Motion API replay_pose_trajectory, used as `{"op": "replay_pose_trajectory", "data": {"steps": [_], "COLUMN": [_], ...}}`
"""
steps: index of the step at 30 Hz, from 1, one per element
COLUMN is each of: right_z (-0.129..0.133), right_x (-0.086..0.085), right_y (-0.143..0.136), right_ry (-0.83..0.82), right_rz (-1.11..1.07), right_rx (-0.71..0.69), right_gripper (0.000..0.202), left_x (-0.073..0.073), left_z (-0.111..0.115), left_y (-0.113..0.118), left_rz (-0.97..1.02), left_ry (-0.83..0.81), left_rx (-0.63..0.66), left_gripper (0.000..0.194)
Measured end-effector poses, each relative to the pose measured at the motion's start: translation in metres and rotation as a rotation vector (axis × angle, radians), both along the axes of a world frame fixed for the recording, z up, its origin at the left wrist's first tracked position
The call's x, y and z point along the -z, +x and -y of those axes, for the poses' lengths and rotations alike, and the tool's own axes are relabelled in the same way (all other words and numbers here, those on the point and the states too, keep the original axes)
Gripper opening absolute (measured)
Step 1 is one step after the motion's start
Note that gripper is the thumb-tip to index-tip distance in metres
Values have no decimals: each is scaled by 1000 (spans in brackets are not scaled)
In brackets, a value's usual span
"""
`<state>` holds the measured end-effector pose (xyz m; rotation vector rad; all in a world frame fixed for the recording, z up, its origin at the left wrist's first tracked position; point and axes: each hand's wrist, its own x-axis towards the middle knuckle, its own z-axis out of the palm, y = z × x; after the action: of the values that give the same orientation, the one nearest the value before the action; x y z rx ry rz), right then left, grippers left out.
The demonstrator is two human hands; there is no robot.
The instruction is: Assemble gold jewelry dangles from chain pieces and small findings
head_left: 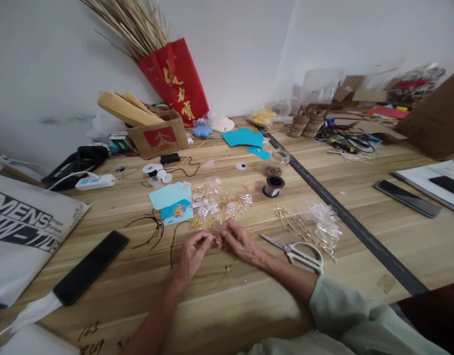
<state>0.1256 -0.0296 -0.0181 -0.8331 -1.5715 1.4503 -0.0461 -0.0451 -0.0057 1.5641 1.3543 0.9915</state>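
Observation:
My left hand (193, 252) pinches a small brownish-gold bead (216, 242) between thumb and fingertips. Close beside it, the fingers of my right hand (241, 242) are closed together near the bead; what they grip is too fine to make out. Below the hands a thin gold chain (227, 270) lies on the wooden table. Just beyond my fingertips are small bags and heaps of gold beads (212, 225) and silver beads (235, 207). Orange-gold beads (178, 210) rest on blue card (168, 214). Scissors (297, 250) lie right of my right wrist.
A wire spool (274, 186) and a jar of brown beads (273, 170) stand beyond the hands. To the right are a chain necklace (297, 224) and plastic bags (323, 222). Black cords (153, 229) and a black phone (91, 266) lie left.

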Motion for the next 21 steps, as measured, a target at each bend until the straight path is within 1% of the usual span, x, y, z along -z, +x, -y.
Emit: {"op": "replay_pose_trajectory", "data": {"steps": [7,12,15,18,21], "right_z": [1,2,1,1,0], "right_x": [-3,-4,-4,-3,-2], "right_y": [1,0,1,2,3], "right_ry": [51,35,59,95,104], "right_rz": [105,94,130,176,178], "right_rx": [-3,-15,4,25,12], "right_gripper": [26,23,22,21,21], "left_x": [-3,-1,-1,0,1], "left_z": [-1,0,3,5,6], "left_y": [0,1,3,6,8], "left_rz": [11,59,-15,-123,-172], "left_ry": [-6,1,40,136,194], "left_rx": [-28,0,21,5,-10], "left_gripper": [19,19,13,9,5]}}
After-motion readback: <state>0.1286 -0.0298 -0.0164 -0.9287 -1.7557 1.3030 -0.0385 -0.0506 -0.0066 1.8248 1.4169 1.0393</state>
